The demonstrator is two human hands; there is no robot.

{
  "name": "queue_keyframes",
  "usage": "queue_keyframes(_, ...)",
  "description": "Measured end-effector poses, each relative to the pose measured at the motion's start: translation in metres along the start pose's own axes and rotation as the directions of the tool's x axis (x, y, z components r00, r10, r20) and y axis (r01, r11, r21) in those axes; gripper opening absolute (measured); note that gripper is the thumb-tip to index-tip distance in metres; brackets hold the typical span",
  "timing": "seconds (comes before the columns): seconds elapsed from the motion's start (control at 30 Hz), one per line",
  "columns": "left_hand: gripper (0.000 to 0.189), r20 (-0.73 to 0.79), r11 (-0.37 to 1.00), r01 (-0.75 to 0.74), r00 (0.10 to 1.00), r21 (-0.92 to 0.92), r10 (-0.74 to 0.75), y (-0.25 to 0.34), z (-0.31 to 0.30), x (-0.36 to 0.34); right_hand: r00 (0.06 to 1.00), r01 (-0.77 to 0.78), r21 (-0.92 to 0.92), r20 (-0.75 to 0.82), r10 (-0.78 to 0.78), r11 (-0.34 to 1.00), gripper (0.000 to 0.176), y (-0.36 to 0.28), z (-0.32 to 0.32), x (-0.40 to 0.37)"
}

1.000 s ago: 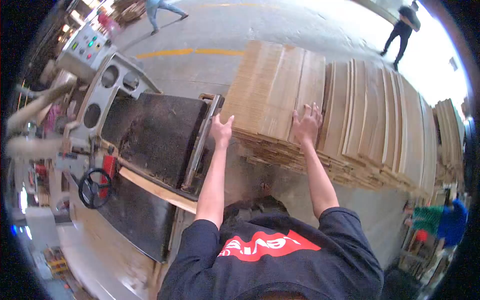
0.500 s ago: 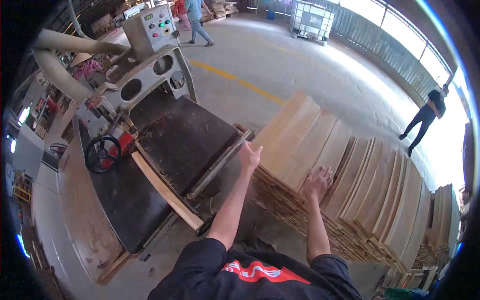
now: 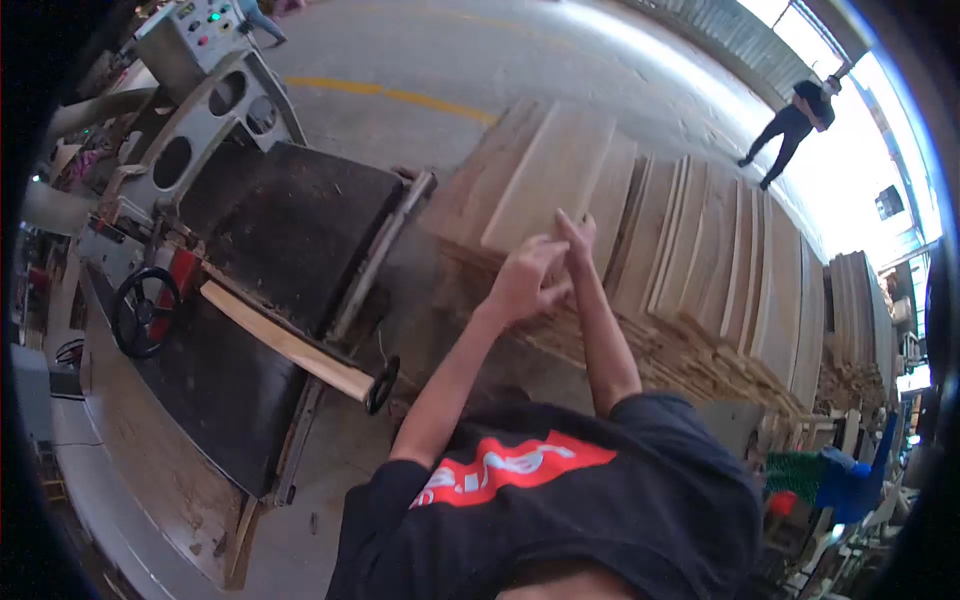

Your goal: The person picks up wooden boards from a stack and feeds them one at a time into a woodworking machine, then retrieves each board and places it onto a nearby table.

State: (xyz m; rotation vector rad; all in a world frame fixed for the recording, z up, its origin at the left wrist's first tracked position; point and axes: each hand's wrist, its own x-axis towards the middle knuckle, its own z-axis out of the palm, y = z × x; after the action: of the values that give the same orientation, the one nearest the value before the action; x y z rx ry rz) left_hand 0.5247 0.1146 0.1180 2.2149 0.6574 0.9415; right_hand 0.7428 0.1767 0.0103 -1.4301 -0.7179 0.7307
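My left hand [image 3: 524,280] and my right hand [image 3: 578,243] are close together in front of the near end of a pale board [image 3: 552,175]. Fingers of the left hand are loosely bent, with the thumb apart, and overlap the right wrist in view. The right hand's fingers point up, the thumb apart from them. Nothing shows held in either hand. The pale board lies on the left part of a wide stack of boards [image 3: 690,250], and the hands partly hide its near corner.
At the left stands a machine with a dark bed [image 3: 290,220], a control box [image 3: 190,40] and a black handwheel [image 3: 145,312]. A light wood strip [image 3: 285,340] lies along its side. A person [image 3: 800,120] stands beyond the stack. Another board pile [image 3: 860,320] stands at right.
The view has swung right. My right hand has left the board top and my left hand has come from the stack's left corner; both are now together.
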Motion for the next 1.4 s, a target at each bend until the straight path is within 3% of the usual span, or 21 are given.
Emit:
queue_keyframes(0.1,0.072,-0.068,0.981,0.005,0.998,0.195,0.009,-0.003,-0.027,-0.025,0.987,0.128,0.088,-0.109,-0.118,0.988,0.086,-0.023,0.020,-0.016)
queue_keyframes(0.13,0.081,-0.079,0.971,0.056,0.996,0.231,-0.039,0.001,-0.042,-0.032,0.974,0.160,-0.150,-0.140,-0.181,0.976,0.082,-0.013,0.020,-0.014)
queue_keyframes(0.17,0.085,-0.111,0.966,0.093,0.992,0.241,-0.068,0.009,-0.054,-0.046,0.991,0.069,-0.122,-0.106,-0.082,0.990,0.081,0.001,0.010,-0.027)
queue_keyframes(0.23,0.093,-0.203,0.949,0.161,0.973,0.271,-0.107,0.017,-0.085,-0.059,0.996,-0.085,-0.065,-0.013,0.084,0.994,0.078,-0.070,0.016,-0.060)
queue_keyframes(0.33,0.113,-0.255,0.954,0.297,0.925,0.026,-0.281,0.026,-0.115,-0.107,0.995,-0.071,-0.040,0.073,0.074,0.997,0.074,-0.085,0.005,-0.087)
queue_keyframes(0.43,0.129,-0.180,0.819,0.441,0.830,-0.367,-0.528,0.047,-0.133,-0.158,0.991,-0.025,0.003,0.133,0.024,1.000,0.070,-0.090,0.012,-0.131)
queue_keyframes(0.47,0.140,-0.159,0.832,0.439,0.845,-0.339,-0.511,0.048,-0.137,-0.175,0.986,0.003,0.015,0.168,-0.006,1.000,0.067,-0.097,0.019,-0.149)
queue_keyframes(0.57,0.148,-0.116,0.813,0.497,0.828,-0.305,-0.549,0.070,-0.140,-0.209,0.932,-0.021,0.037,0.363,0.006,0.999,0.065,-0.122,0.042,-0.191)
queue_keyframes(0.6,0.153,-0.144,0.772,0.504,0.794,-0.388,-0.591,0.072,-0.134,-0.223,0.916,-0.041,0.027,0.400,0.027,0.999,0.065,-0.141,0.064,-0.208)
queue_keyframes(0.7,0.152,-0.472,0.826,0.545,0.695,-0.144,-0.542,0.087,-0.115,-0.253,0.783,0.010,0.045,0.622,-0.036,0.999,0.064,-0.139,0.104,-0.237)
queue_keyframes(0.77,0.146,-0.583,0.765,0.641,0.600,-0.060,-0.548,0.093,-0.123,-0.282,0.709,0.053,0.082,0.698,-0.095,0.995,0.065,-0.132,0.143,-0.260)
queue_keyframes(0.83,0.143,-0.660,0.697,0.715,0.546,0.048,-0.515,0.108,-0.109,-0.279,0.617,0.103,0.076,0.777,-0.124,0.992,0.066,-0.127,0.141,-0.256)
queue_keyframes(0.87,0.125,-0.677,0.655,0.755,0.471,-0.021,-0.565,0.121,-0.115,-0.282,0.557,0.091,0.092,0.820,-0.127,0.992,0.064,-0.130,0.151,-0.267)
queue_keyframes(0.97,0.122,-0.787,0.593,0.801,0.313,-0.083,-0.532,0.155,-0.110,-0.298,0.406,0.152,0.146,0.892,-0.196,0.978,0.059,-0.116,0.175,-0.298)
queue_keyframes(1.07,0.120,-0.920,0.668,0.719,0.105,-0.191,-0.377,0.149,-0.064,-0.341,0.245,0.133,-0.015,0.969,-0.018,0.991,0.056,-0.127,0.183,-0.323)
queue_keyframes(1.1,0.119,-0.917,0.629,0.755,0.094,-0.188,-0.387,0.153,-0.058,-0.351,0.201,0.152,-0.067,0.979,0.035,0.986,0.056,-0.113,0.184,-0.329)
queue_keyframes(1.17,0.119,-0.909,0.535,0.821,0.052,-0.197,-0.413,0.162,-0.048,-0.370,0.204,-0.019,-0.058,0.977,0.061,0.998,0.061,-0.069,0.185,-0.345)
queue_keyframes(1.2,0.113,-0.906,0.550,0.815,0.076,-0.185,-0.417,0.166,-0.053,-0.370,0.199,-0.104,-0.055,0.977,0.075,0.993,0.064,-0.056,0.185,-0.350)
queue_keyframes(1.3,0.104,-0.886,0.553,0.813,0.109,-0.180,-0.450,0.169,-0.082,-0.375,0.176,-0.031,-0.157,0.971,0.160,0.987,0.072,-0.049,0.186,-0.357)
queue_keyframes(1.33,0.105,-0.874,0.533,0.823,0.099,-0.197,-0.476,0.164,-0.086,-0.381,0.163,0.111,-0.255,0.958,0.236,0.960,0.077,-0.050,0.191,-0.357)
queue_keyframes(1.4,0.103,-0.863,0.509,0.841,0.108,-0.186,-0.493,0.151,-0.092,-0.386,0.228,0.344,-0.133,0.972,0.054,0.930,0.077,-0.048,0.192,-0.362)
